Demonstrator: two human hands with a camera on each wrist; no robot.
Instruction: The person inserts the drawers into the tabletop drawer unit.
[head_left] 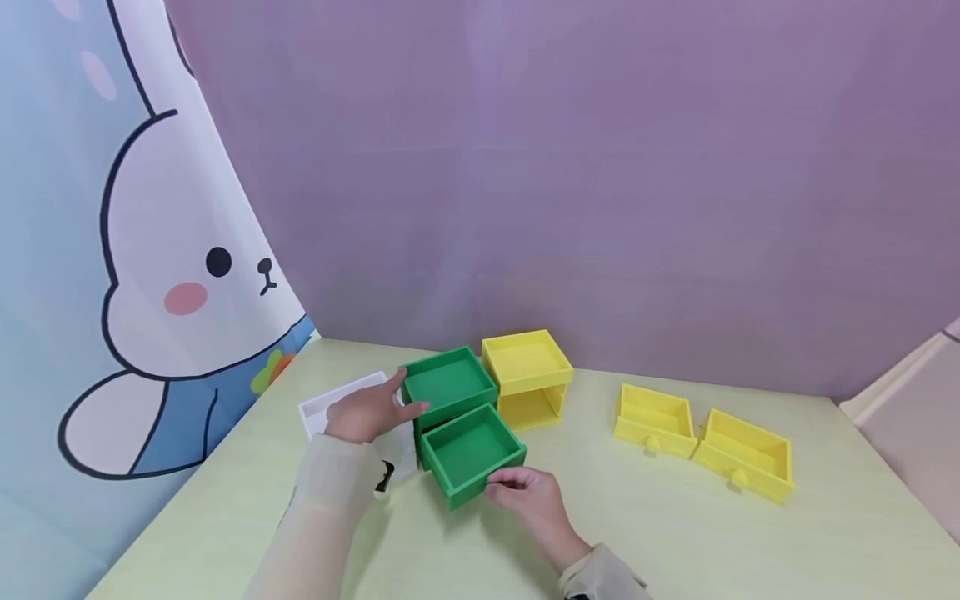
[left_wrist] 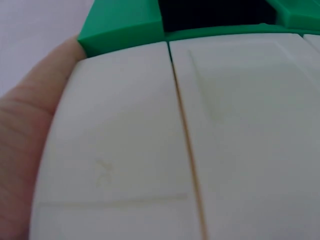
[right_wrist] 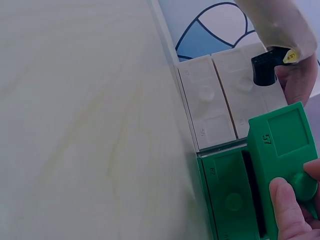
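Note:
A green drawer juts far out of the front of a small green cabinet. My right hand pinches the drawer's round knob, thumb on one side, as the right wrist view shows. My left hand rests at the green cabinet's left top edge, fingers extended, thumb reaching over its front. Below that hand stands a white cabinet with two drawer fronts, beside the green one. A second green drawer sits closed in the right wrist view.
A yellow cabinet with an open front adjoins the green one on the right. Two yellow drawers, one nearer and one farther right, lie apart on the table. A purple backdrop rises behind.

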